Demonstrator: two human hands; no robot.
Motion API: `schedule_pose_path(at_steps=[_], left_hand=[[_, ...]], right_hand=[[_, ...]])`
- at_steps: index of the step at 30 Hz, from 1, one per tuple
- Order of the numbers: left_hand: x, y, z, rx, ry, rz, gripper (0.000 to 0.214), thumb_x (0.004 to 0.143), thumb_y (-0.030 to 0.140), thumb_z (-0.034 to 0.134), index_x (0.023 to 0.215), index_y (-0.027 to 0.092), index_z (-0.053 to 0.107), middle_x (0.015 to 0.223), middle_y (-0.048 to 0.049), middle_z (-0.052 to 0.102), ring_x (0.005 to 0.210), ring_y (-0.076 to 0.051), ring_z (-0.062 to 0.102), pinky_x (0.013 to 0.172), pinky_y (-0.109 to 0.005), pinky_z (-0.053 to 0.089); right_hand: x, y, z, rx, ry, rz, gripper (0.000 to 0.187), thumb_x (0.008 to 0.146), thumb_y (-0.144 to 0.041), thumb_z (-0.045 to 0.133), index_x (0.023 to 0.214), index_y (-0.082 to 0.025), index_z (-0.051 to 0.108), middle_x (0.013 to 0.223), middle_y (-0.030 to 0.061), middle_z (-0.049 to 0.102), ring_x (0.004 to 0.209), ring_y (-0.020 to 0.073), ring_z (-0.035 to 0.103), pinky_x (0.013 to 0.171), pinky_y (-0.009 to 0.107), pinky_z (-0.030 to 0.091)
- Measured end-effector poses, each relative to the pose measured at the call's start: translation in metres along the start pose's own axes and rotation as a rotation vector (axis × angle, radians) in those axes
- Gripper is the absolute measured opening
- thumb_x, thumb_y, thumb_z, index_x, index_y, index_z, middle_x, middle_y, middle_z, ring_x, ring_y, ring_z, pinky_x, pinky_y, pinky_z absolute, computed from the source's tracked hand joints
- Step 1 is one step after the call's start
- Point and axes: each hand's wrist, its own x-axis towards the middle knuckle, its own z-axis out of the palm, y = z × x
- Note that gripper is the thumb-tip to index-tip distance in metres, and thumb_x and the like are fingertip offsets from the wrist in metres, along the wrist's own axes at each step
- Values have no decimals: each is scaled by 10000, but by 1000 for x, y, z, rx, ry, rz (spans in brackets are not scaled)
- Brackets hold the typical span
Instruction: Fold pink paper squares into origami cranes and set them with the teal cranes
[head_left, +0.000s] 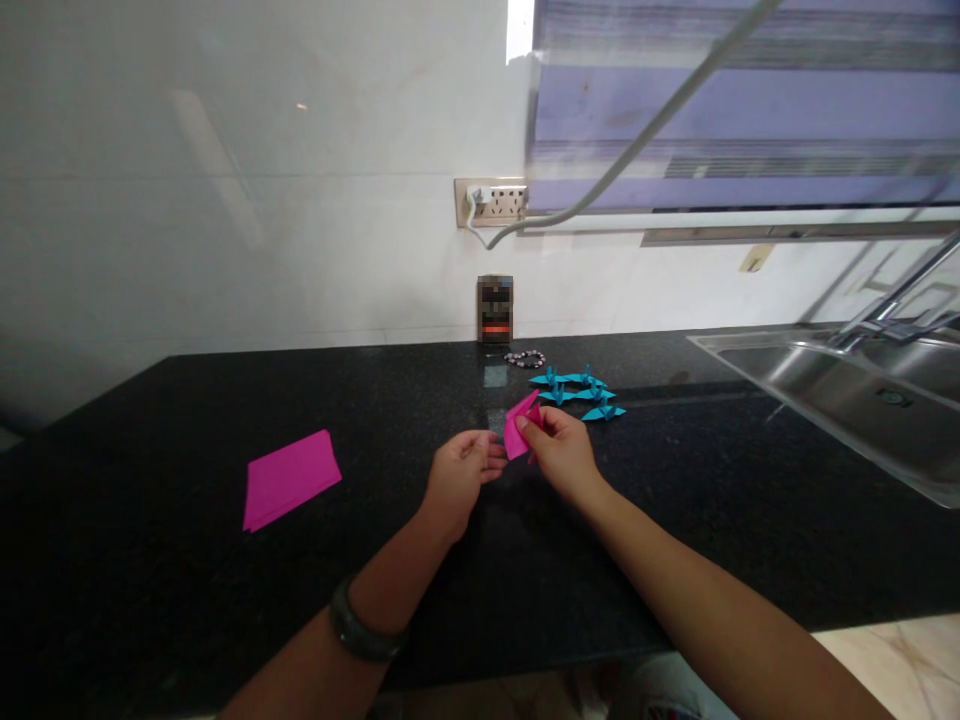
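My right hand (564, 450) pinches a partly folded piece of pink paper (516, 437) above the dark countertop (405, 390). One pointed flap of the paper sticks up to the right. Just left of it, my left hand (466, 470) has its fingers stretched toward the paper, with nothing visible in them; whether a fingertip touches the edge I cannot tell. Beyond my right hand, several blue paper cranes (559, 395) stand in a small group. Farther left lies a stack of pink paper sheets (291, 480), flat on the counter.
A beaded bracelet (526, 359) lies near the wall, in front of a small upright box (495, 310) that is blurred out. At the right is a steel sink (806, 400) with a faucet (877, 320). A white cable (600, 185) runs from the wall socket (504, 203).
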Motion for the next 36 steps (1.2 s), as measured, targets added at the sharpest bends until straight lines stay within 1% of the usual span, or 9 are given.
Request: schedule_pose_path(at_steps=[4, 7, 11, 15, 18, 21, 25, 33, 36], left_hand=[[1, -2, -5, -186, -145, -24, 289, 749, 378, 544, 853, 112, 593, 747, -69, 636, 670, -129, 595, 660, -268, 461], [0, -1, -5, -254, -186, -68, 299, 734, 387, 567, 841, 111, 602, 747, -66, 640, 669, -127, 598, 670, -266, 461], [-1, -1, -5, -253, -193, -106, 318, 722, 385, 584, 898, 121, 602, 792, -69, 641, 668, -125, 600, 626, -245, 460], [-2, -1, -4, -241, -190, -119, 323, 709, 378, 601, 902, 119, 607, 777, -63, 635, 635, -110, 589, 596, -233, 454], [-2, 0, -4, -212, -169, -99, 323, 686, 368, 625, 869, 102, 620, 749, -64, 632, 624, -108, 582, 598, -236, 450], [-3, 0, -2, -178, -130, -73, 304, 655, 363, 651, 793, 94, 629, 676, -43, 615, 597, -103, 566, 597, -241, 447], [-4, 0, 0, -153, -107, -80, 289, 627, 361, 671, 721, 92, 617, 621, -29, 597, 568, -103, 555, 583, -244, 445], [-4, 1, 0, -128, -46, -64, 240, 639, 337, 663, 668, 108, 596, 575, -7, 581, 525, -86, 537, 546, -226, 426], [-4, 1, 0, -141, -82, -48, 240, 648, 335, 656, 695, 106, 605, 614, -20, 598, 559, -98, 557, 574, -241, 438]], right_hand=[[-5, -3, 2, 115, -177, 82, 207, 710, -361, 555, 735, -156, 572, 594, -12, 516, 449, 83, 427, 391, 204, 374], [-6, -2, 3, 153, -209, 97, 181, 703, -341, 565, 750, -166, 568, 606, -17, 513, 464, 80, 432, 396, 197, 378], [-6, -2, 3, 150, -187, 80, 168, 692, -324, 581, 734, -166, 543, 581, -29, 488, 449, 68, 406, 385, 184, 358], [-6, -4, 3, 131, -173, 47, 156, 688, -305, 584, 691, -157, 538, 561, -35, 476, 444, 58, 389, 389, 178, 328], [-7, -4, 5, 137, -161, 32, 147, 692, -297, 576, 679, -158, 531, 557, -38, 475, 449, 59, 390, 401, 181, 321], [-8, -4, 7, 137, -137, 26, 129, 678, -278, 581, 694, -166, 520, 564, -41, 485, 463, 65, 406, 422, 185, 331], [-10, -3, 9, 138, -133, 27, 112, 664, -258, 578, 682, -162, 525, 581, -32, 506, 485, 74, 431, 458, 197, 361], [-11, -1, 8, 184, -174, 69, 110, 704, -241, 515, 656, -154, 562, 551, -36, 490, 459, 69, 399, 443, 193, 322], [-11, -1, 8, 181, -167, 59, 120, 701, -244, 527, 653, -148, 580, 552, -32, 490, 467, 69, 397, 445, 192, 314]])
